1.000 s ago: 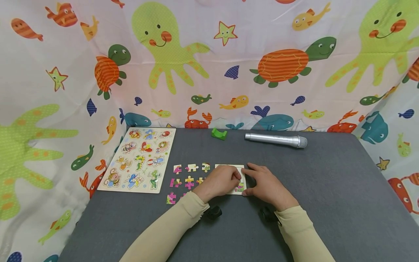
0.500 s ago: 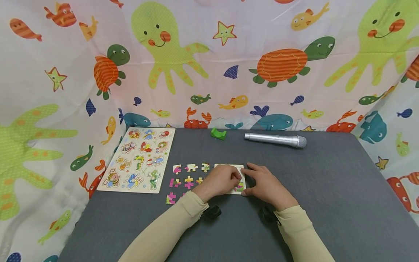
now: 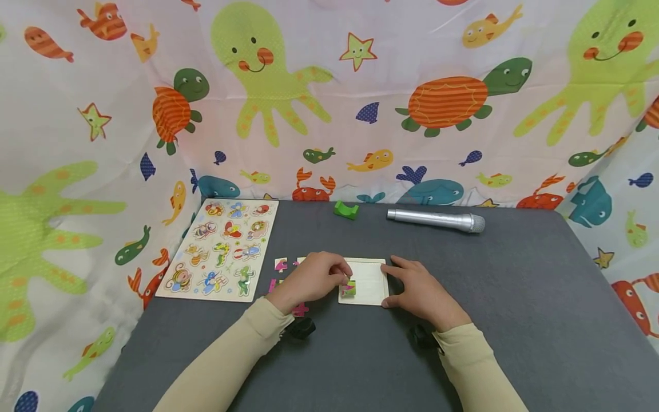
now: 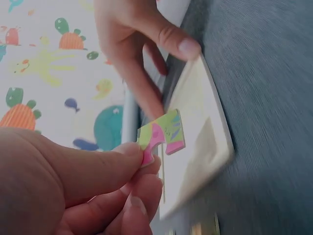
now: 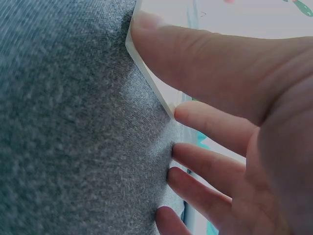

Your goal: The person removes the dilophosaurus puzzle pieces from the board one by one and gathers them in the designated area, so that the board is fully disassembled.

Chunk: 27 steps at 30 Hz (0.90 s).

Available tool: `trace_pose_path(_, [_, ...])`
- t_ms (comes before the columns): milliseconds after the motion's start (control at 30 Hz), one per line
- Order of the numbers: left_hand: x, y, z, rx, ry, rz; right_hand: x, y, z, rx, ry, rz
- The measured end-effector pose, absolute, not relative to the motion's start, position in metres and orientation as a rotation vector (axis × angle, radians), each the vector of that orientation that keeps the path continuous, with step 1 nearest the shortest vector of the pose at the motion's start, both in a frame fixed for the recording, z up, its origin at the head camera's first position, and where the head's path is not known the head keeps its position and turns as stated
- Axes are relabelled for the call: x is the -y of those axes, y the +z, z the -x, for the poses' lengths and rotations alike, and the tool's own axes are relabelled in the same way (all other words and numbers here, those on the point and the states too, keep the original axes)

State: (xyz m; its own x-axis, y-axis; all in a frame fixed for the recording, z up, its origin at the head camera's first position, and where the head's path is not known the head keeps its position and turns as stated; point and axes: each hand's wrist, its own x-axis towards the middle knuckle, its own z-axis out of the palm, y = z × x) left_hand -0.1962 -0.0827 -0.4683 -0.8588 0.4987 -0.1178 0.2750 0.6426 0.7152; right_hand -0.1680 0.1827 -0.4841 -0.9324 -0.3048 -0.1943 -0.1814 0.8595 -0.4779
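My left hand [image 3: 315,277] pinches a pink and lime-green jigsaw piece [image 4: 171,131] between thumb and fingers. In the head view this piece is over the left part of a pale puzzle tray [image 3: 369,281], whose visible surface is bare. My right hand [image 3: 418,290] rests at the tray's right edge; in the right wrist view its thumb [image 5: 195,54] lies on one corner and the index finger touches another corner. The other fingers stay spread, extended over the grey cloth. Left of the tray, loose jigsaw pieces [image 3: 280,265] lie on the table, partly hidden by my left hand and forearm.
A wooden board with insect pictures [image 3: 221,247] lies at the left. Along the back are a green curved block [image 3: 346,210] and a silver microphone [image 3: 435,220]. A curtain printed with sea animals [image 3: 340,114] borders the grey table [image 3: 515,269].
My left hand has moved left from over the tray's right part, carrying the jigsaw piece and uncovering the pale tray surface. My right hand stays at the tray's edge.
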Motion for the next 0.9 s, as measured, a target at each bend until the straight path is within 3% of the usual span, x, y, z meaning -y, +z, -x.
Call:
trace_pose_path(333, [0.131, -0.472, 0.175, -2.491, 1.027, -0.588, -0.191, -0.484, 0.166, -2.784, -0.671, 0.368])
trace_pose_path(900, [0.132, -0.484, 0.163, -2.532, 0.942, -0.587, -0.191, -0.489, 0.163, -2.790, -0.693, 0.391])
